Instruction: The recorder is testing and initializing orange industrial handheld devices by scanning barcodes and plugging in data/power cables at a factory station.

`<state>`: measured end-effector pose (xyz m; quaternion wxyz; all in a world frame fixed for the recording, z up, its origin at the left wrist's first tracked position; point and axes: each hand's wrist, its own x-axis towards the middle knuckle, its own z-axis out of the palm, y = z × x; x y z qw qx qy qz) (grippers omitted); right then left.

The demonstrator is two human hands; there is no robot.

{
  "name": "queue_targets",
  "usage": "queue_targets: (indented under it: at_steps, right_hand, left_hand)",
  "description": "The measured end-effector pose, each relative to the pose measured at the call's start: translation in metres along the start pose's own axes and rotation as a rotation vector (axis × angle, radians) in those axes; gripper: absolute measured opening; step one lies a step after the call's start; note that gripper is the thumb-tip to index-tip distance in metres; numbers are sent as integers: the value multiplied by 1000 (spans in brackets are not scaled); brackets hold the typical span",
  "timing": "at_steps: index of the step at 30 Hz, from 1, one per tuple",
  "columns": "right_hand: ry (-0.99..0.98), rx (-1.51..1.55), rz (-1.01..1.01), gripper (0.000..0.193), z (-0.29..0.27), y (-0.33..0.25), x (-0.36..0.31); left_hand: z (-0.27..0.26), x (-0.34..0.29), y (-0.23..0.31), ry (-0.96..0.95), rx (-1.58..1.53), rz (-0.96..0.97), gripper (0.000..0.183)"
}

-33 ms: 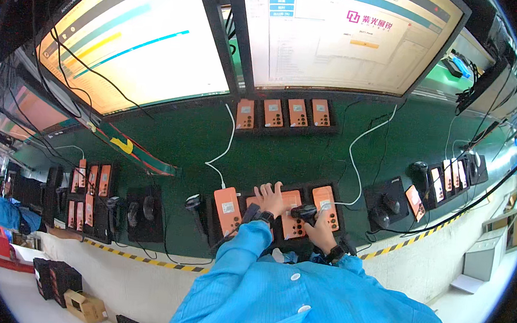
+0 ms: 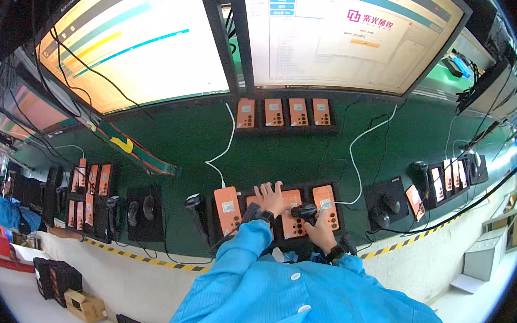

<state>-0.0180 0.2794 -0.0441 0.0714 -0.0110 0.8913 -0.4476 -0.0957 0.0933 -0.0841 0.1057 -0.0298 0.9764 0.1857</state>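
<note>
My left hand (image 2: 270, 201) lies with its fingers spread over the far edge of a black foam tray (image 2: 244, 196), across an orange phone that it partly hides. In my right hand (image 2: 323, 233) is a black handheld barcode scanner (image 2: 305, 212), its head over another orange phone (image 2: 293, 198) with a pale label and dark camera rings. On the left of the tray an orange phone (image 2: 227, 207) has a white cable (image 2: 211, 164) running to its far end. A further orange phone (image 2: 324, 195) sits at the right, beside a second white cable (image 2: 352, 158).
Another black tray (image 2: 286, 127) holds several orange phones below two monitors (image 2: 349, 40). A second scanner (image 2: 194, 204) stands left of my tray. Computer mice (image 2: 380, 216) rest on a dark mat at right. A co-worker in a blue sleeve (image 2: 11, 210) is at far left.
</note>
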Motion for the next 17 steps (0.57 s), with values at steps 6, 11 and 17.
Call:
queue_targets:
  at_steps: [6, 11, 17]
  right_hand:
    - [281, -72, 197, 43, -37, 10, 33]
    - [472, -61, 130, 41, -61, 84, 89]
    - [463, -49, 158, 39, -67, 106, 101]
  left_hand:
    - [11, -29, -1, 295, -253, 145, 78]
    - [55, -58, -23, 22, -613, 78, 67]
    - [47, -51, -7, -185, -1192, -245, 46]
